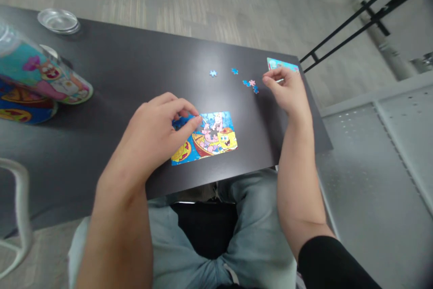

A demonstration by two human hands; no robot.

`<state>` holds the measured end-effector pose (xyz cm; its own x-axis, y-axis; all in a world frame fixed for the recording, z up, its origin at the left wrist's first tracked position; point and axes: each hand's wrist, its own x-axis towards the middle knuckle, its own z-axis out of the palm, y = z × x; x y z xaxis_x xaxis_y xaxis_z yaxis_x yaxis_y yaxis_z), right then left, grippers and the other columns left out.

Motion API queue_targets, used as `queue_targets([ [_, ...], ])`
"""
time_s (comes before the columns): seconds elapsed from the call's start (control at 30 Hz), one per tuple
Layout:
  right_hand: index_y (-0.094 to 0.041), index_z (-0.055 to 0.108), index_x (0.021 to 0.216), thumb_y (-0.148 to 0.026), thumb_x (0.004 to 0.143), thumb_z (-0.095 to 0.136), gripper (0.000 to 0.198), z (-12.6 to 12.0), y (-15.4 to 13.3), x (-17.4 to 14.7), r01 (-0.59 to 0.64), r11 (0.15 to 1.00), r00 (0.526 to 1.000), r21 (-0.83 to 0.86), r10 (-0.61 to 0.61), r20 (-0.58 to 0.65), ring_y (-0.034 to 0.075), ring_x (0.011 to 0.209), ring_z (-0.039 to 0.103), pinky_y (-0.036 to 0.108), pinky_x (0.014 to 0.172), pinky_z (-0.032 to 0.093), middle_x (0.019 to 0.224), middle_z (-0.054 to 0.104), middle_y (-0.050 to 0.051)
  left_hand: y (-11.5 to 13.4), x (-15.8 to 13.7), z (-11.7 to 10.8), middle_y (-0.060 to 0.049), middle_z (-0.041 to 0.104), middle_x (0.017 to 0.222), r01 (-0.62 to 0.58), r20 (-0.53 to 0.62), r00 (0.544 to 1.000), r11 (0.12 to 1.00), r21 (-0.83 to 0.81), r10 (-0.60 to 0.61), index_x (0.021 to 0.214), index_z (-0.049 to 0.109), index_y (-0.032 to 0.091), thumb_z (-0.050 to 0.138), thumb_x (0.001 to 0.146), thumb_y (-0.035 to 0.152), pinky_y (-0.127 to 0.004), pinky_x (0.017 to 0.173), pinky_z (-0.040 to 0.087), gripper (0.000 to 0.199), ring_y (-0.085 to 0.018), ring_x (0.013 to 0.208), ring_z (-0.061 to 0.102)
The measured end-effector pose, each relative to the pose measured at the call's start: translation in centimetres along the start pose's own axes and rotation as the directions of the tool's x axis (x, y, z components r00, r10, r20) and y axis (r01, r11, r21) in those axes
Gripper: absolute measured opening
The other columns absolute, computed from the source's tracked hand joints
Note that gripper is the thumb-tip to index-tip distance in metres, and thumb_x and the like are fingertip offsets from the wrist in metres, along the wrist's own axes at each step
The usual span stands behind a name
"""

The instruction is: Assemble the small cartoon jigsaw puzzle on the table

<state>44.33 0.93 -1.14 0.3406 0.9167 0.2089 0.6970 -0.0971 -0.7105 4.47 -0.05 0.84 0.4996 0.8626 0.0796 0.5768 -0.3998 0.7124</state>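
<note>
A partly assembled jigsaw puzzle [228, 140], with a yellow cartoon character and a boat, lies on the dark table near its front edge. Dark gaps show in its middle. My left hand [162, 129] is over the puzzle's upper left part, thumb and index finger closed together at the tips; whatever is between them is hidden. Farther right, my right hand [287, 86] hovers by a small picture card [282, 62], partly covering it. Its thumb and index fingertips are pinched together, and I cannot make out anything in them. Loose puzzle pieces [251, 83] lie left of that hand.
Two more loose pieces, a pale blue one [213, 73] and a blue one [234, 71], lie farther back on the dark table [135, 63]. At the left stand cartoon-printed containers [57, 75]. Behind them is a clear round lid [58, 20]. A white curved frame [22, 199] is at lower left.
</note>
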Motion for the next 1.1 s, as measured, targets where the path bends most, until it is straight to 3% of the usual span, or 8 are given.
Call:
queue_targets([
  [0.17,-0.030,0.080,0.104,-0.039,0.088,0.109,0.034,0.8,0.5,0.2,-0.071,0.997,0.991,-0.031,0.074,0.115,0.031,0.098,0.075,0.052,0.099,0.067,0.111,0.085,0.008,-0.3,0.3,-0.2,-0.013,0.083,0.111,-0.016,0.002,1.000,0.999,0.028,0.016,0.110,0.086,0.031,0.075,0.114,0.057,-0.063,0.090,0.061,0.028,-0.040,0.104,0.080],
  [0.3,-0.029,0.082,0.100,-0.033,0.092,0.109,0.028,1.8,0.0,0.6,-0.030,0.998,0.991,-0.063,0.038,0.132,0.031,0.098,0.075,0.052,0.104,0.066,0.113,0.088,0.010,-0.4,0.4,-0.5,-0.015,0.081,0.112,-0.010,0.011,1.000,1.000,0.009,0.010,0.111,0.084,0.030,0.077,0.109,0.065,-0.064,0.089,0.059,0.035,-0.043,0.104,0.080],
  [0.47,-0.028,0.082,0.100,-0.030,0.098,0.099,0.018,2.1,-0.7,0.5,-0.051,0.999,0.980,-0.016,0.053,0.193,0.026,0.084,0.070,0.047,0.091,0.062,0.107,0.088,0.008,-0.3,0.5,-0.4,-0.015,0.080,0.113,0.010,0.017,1.000,1.000,0.014,-0.011,0.111,0.084,0.029,0.076,0.108,0.064,-0.065,0.091,0.059,0.036,-0.044,0.106,0.080],
  [0.7,-0.032,0.074,0.102,-0.040,0.084,0.108,0.040,1.9,-1.1,0.1,-0.074,0.991,0.958,0.114,0.039,0.283,0.024,0.084,0.066,0.039,0.075,0.055,0.107,0.086,0.004,-0.2,0.2,-0.4,-0.012,0.083,0.111,0.012,0.006,1.000,0.999,0.030,-0.012,0.110,0.084,0.033,0.075,0.112,0.062,-0.066,0.095,0.064,0.030,-0.041,0.105,0.081],
  [0.83,-0.030,0.080,0.110,-0.029,0.091,0.101,0.029,1.8,-1.2,0.1,-0.015,0.996,0.959,0.085,-0.010,0.284,0.023,0.084,0.064,0.042,0.081,0.056,0.110,0.085,0.005,-0.4,0.1,-0.1,-0.010,0.083,0.113,0.028,-0.014,1.000,0.999,0.024,-0.028,0.110,0.085,0.033,0.076,0.113,0.052,-0.061,0.099,0.064,0.022,-0.038,0.105,0.079],
  [1.1,-0.028,0.085,0.103,-0.029,0.099,0.096,0.011,1.3,-1.3,0.1,0.029,0.999,0.944,-0.042,-0.013,0.331,0.025,0.078,0.057,0.048,0.082,0.051,0.082,0.063,0.000,-0.4,0.2,-0.2,-0.009,0.079,0.111,0.049,-0.023,0.999,0.999,0.005,-0.049,0.111,0.085,0.029,0.076,0.109,0.052,-0.055,0.097,0.058,0.024,-0.034,0.104,0.076],
])
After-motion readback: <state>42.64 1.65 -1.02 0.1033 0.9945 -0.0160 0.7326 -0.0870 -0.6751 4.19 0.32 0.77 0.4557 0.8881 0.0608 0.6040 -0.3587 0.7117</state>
